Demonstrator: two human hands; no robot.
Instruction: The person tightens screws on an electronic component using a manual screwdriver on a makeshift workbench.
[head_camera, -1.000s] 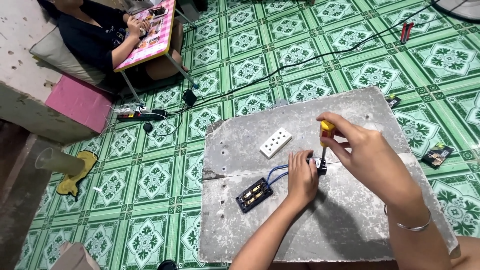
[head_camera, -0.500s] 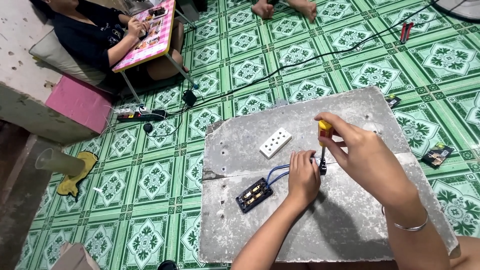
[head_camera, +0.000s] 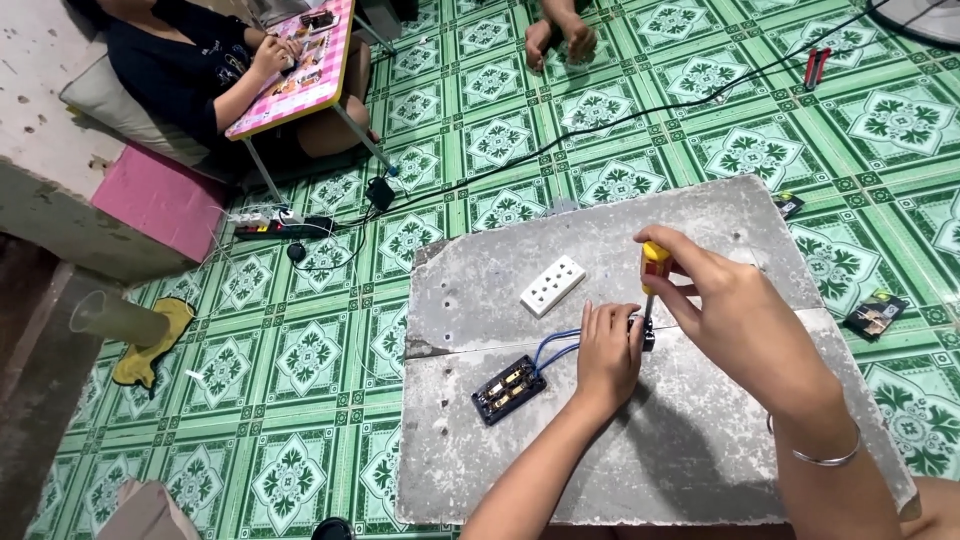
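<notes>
My right hand grips a yellow-handled screwdriver held upright, its tip down on a small black part. My left hand pinches that part against the grey slab. Blue wires run from under my left hand to a black switch module lying on the slab. A white socket plate lies apart, further back on the slab.
The slab rests on a green patterned tile floor. Another person sits at a small pink table at the back left. A power strip, black cables, red pliers and small black parts lie around.
The view has shifted slightly. Both hands stay at the small part with the screwdriver upright; nothing on the slab has moved.
</notes>
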